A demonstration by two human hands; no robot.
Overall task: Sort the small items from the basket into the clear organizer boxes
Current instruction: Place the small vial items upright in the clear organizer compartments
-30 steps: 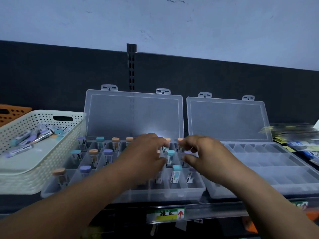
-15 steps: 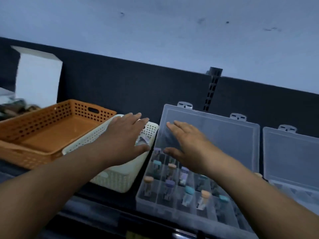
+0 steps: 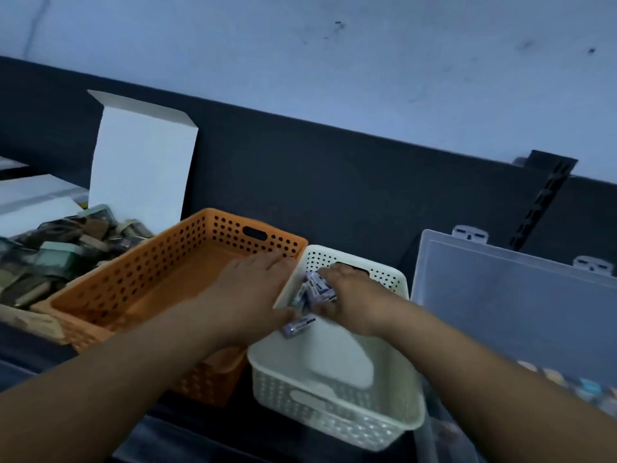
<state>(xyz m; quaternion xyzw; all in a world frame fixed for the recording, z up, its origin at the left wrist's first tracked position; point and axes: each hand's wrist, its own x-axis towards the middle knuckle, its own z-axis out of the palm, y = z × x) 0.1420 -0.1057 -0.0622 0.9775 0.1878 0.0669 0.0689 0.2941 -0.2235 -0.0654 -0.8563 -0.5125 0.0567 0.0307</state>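
**A:** What is the right hand (image 3: 354, 295) holding?

**B:** Its grip is narrow. Fingers and thumb curl round a cluster of small purple-capped plastic tubes (image 3: 317, 289) at the far end of the cream perforated plastic basket (image 3: 334, 426). Blur hides how many it has, and whether any are off the floor of the basket yet.

**A:** And the left hand (image 3: 253, 295)?

**B:** It holds nothing. The fingers lie straight across the cream basket's left rim, where it meets the orange perforated plastic basket (image 3: 133, 285). The thumb dips inside, touching or just beside one stray tube (image 3: 298, 325). I'd say it is steadying the basket.

**A:** So which step is this?

**B:** The pick-up, I judge: gathering tubes before carrying them over. The clear plastic organizer box (image 3: 514, 312) stands just right of the basket with its lid up. A few vials with coloured caps (image 3: 567, 385) show in its compartments at the lower right edge.

**A:** What does the next move need?

**B:** Close firmly on the tubes, lift them clear of the rim, then swing right to a free compartment. None is in view, so the head must turn first.

**A:** And the arms?

**B:** Both forearms reach forward from the lower corners and converge on the basket. The right wrist bends down into it.
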